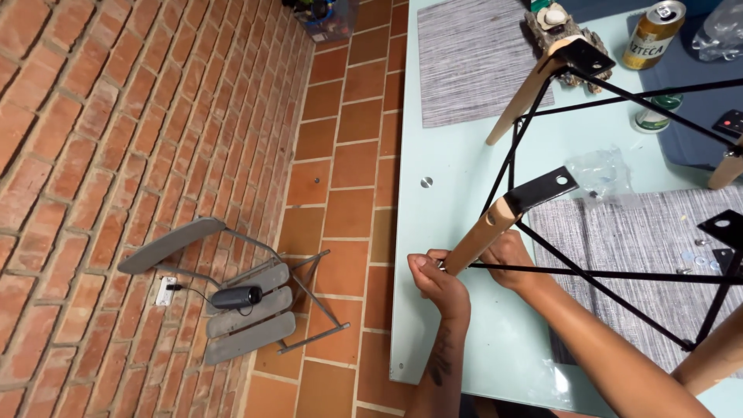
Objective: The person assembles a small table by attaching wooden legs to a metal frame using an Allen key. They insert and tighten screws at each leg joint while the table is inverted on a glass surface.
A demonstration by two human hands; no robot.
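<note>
Pale glass table (pixel 457 232) by brick wall, gold can (pixel 654 35) far off, both hands' grip (pixel 437 279) (pixel 507 251) around wooden leg (pixel 484 232).

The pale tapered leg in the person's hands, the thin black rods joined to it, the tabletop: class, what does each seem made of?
Pale tapered leg: probably wood, matte, light tan.
Thin black rods: likely metal, painted black, slim and straight.
Tabletop: seemingly frosted glass, pale green, smooth with round metal fixings.

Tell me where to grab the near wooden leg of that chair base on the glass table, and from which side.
Probably the bare mid-shaft of the wooden leg, from the wall side. It slants up to a black bracket, and black wire rods crowd its other side. The left hand and right hand already cover its lower end.
</note>
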